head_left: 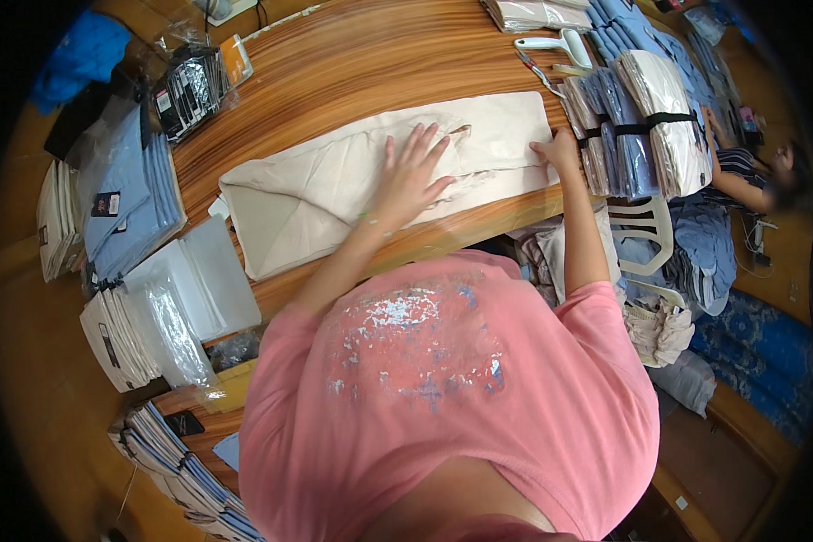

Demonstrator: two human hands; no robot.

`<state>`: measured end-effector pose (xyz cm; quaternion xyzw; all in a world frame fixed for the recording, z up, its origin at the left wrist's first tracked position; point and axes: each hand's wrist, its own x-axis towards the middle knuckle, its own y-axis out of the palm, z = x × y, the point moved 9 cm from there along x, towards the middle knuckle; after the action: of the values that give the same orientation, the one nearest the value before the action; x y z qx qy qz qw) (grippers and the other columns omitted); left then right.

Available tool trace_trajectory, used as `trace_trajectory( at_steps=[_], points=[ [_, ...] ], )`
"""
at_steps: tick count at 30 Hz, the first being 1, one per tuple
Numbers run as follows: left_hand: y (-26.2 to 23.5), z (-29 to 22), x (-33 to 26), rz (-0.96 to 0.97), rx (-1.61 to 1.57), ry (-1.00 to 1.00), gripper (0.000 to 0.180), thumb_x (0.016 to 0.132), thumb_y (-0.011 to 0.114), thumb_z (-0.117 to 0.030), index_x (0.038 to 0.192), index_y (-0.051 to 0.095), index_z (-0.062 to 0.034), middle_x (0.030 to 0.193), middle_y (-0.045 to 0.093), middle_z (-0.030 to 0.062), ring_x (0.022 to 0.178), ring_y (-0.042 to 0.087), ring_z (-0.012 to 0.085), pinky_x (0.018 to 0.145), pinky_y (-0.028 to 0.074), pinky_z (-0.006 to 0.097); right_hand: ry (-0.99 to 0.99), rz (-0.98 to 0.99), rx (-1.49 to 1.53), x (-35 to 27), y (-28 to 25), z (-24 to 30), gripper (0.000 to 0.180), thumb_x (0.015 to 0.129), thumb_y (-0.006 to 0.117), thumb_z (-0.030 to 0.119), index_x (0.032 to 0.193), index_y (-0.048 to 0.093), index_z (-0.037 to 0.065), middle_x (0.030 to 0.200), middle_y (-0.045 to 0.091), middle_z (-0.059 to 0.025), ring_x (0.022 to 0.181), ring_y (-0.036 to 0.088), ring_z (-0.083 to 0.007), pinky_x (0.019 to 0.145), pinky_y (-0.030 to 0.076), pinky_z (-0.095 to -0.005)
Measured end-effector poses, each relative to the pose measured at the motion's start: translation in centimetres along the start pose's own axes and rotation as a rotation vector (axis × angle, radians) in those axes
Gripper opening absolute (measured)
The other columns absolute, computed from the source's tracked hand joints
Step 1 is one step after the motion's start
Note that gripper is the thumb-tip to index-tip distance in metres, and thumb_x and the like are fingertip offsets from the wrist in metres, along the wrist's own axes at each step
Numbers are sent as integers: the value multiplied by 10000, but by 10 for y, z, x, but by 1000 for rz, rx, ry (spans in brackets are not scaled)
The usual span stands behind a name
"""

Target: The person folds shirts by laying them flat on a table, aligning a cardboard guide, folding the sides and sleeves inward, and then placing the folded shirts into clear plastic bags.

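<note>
A cream garment (316,181), folded into a long strip, lies across the striped wooden table in front of me. Its kind is hard to tell in this folded state. My left hand (412,173) rests on the middle of the cloth, palm down with the fingers spread. At the garment's right end, my right hand (556,154) grips the edge, its thumb on top of the cloth and the other fingers partly hidden. Wrinkles and a small brownish opening (462,135) show just right of my left fingers. A white tag sticks out at the left end.
Banded stacks of bagged garments (664,122) stand right of my right hand, below a white lint roller (551,43). Blue folded garments (122,212) and clear plastic bags (194,280) lie left. A white plastic chair (646,235) holds clothes; another person (741,176) is at far right.
</note>
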<state>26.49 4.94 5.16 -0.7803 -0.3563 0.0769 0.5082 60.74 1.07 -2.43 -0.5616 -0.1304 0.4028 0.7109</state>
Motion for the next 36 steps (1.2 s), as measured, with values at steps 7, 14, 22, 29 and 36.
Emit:
trace_trajectory(
  at_steps=[7, 14, 22, 29, 36],
  points=[
    [34, -19, 13, -34, 147, -64, 693, 864, 476, -520, 1359, 349, -52, 1405, 339, 178, 1342, 240, 344, 1059, 157, 579, -98, 430, 627, -14, 5, 12, 502, 721, 674, 152, 1165, 540, -38, 993, 633, -122, 863, 602, -183, 774, 469, -289],
    [70, 4, 10, -46, -1811, -708, 528, 889, 570, -303, 1296, 394, -16, 1215, 528, 172, 1058, 570, 263, 856, 484, 371, -480, 1005, 679, -117, -18, 139, 534, 831, 627, 166, 1310, 412, 70, 1100, 571, -84, 977, 578, -160, 800, 483, -306],
    [36, 31, -2, -329, -606, -703, 609, 807, 642, -139, 1296, 340, 61, 1257, 476, 196, 1118, 497, 295, 902, 428, 352, -935, 366, 481, -65, 21, 118, 252, 755, 658, 93, 1002, 630, 53, 942, 570, -106, 894, 564, -238, 789, 462, -343],
    [79, -85, 9, -78, 114, -462, 880, 754, 673, -295, 1407, 175, 23, 1471, 119, 250, 1360, 95, 429, 1051, 132, 599, -1139, -42, 113, -66, 12, 128, 494, 697, 584, -22, 1146, 583, 183, 1164, 491, -132, 1083, 460, -315, 909, 356, -452],
    [98, -59, 7, -122, 114, -567, 730, 826, 573, -212, 1418, 197, -7, 1485, 131, 212, 1394, 68, 340, 1088, 86, 543, -1521, -163, 16, -60, 19, 174, 316, 742, 603, 44, 1028, 643, 172, 1193, 494, -114, 1191, 404, -309, 981, 285, -478]
  ],
)
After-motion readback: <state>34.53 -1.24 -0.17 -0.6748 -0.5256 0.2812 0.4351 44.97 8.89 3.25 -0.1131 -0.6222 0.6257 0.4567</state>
